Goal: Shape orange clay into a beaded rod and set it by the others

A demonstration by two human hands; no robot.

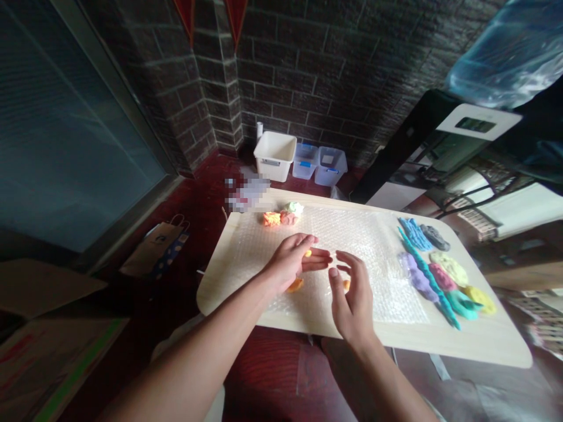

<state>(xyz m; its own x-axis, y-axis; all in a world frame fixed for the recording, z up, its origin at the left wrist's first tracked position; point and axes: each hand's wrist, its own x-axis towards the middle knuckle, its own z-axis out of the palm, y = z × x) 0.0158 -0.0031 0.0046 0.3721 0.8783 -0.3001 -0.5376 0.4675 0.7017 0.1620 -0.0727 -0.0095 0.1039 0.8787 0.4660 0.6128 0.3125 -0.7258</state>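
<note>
My left hand (292, 261) is over the middle of the table, its fingers stretched toward the right. A small yellow-orange piece of modelling clay (308, 253) rests in it, below the thumb. Facing it, my right hand (354, 293) has thumb and fingers apart and curved, with nothing visible gripped. The fingertips of both hands are close together. On the bubble wrap (387, 293) beneath, an orange clay piece (295, 285) lies under my left hand. Another orange piece (347, 285) shows behind my right hand, partly hidden by it.
Orange, brown and pale green clay lumps (288, 218) sit at the table's back left. Several coloured clay pieces (433, 275) lie along the right side of the table (501, 346). Behind it stand a white bin (275, 155), clear boxes (331, 167) and a water dispenser (409, 152).
</note>
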